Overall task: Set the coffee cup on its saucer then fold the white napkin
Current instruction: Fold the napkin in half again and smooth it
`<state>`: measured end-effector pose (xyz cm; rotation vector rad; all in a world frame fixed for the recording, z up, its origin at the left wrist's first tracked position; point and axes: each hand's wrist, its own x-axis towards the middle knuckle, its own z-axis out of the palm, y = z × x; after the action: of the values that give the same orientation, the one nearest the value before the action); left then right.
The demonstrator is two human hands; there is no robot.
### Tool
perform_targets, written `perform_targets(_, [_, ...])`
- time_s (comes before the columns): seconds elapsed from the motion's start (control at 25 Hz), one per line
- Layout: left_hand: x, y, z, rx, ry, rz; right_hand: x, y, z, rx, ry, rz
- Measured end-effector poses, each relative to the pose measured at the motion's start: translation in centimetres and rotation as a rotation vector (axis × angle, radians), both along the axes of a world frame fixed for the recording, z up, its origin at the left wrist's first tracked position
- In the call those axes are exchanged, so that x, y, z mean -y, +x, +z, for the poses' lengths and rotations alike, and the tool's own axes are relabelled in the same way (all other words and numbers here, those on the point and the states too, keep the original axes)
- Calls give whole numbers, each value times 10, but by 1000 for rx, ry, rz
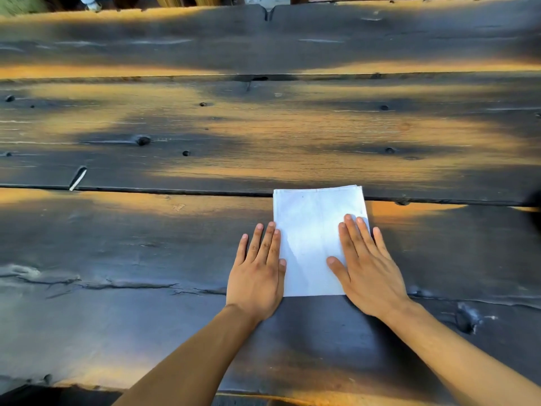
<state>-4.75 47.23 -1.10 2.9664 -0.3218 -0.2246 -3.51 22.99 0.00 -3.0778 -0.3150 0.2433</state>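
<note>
The white napkin (313, 244) lay folded into a tidy rectangle on the near planks of the dark wooden table (146, 259). It looked light, soft and slide-prone, best pinched at a corner. The right hand (366, 268) pressed flat on it, fingers straight; the left hand (257, 273) lay flat along its left edge. No cup in sight.

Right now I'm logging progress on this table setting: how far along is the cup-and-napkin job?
The white cloth napkin already lies as a neat rectangle with layered edges on the dark wooden plank table, so folding looks mostly done. In hand: the left hand lies flat along its left edge, the right hand flat on its right side. No cup or saucer is in view, so that step can't be judged.
</note>
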Motion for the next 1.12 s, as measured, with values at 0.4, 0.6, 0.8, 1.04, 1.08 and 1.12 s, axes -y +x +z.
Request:
perform_targets(0.4, [-2, -1, 1, -11, 16, -7, -63, 5, -8, -13, 91, 164])
perform_targets(0.6, [1, 1, 4, -25, 10, -7, 5, 5, -2, -22, 7, 61])
perform_targets(0.8, [2, 9, 19, -13, -178, 57, -13, 17, 2, 30, 62, 3])
perform_targets(1.04, [20, 64, 17, -60, -79, 7, -28, 69, -10, 69, 108, -3])
perform_targets(1.08, [20, 68, 13, -91, -32, 0, -24, 72, -13, 64, 95, -3])
perform_targets(1.12, [19, 69, 10, -109, 4, -8, -20, 73, -15, 54, 86, -3])
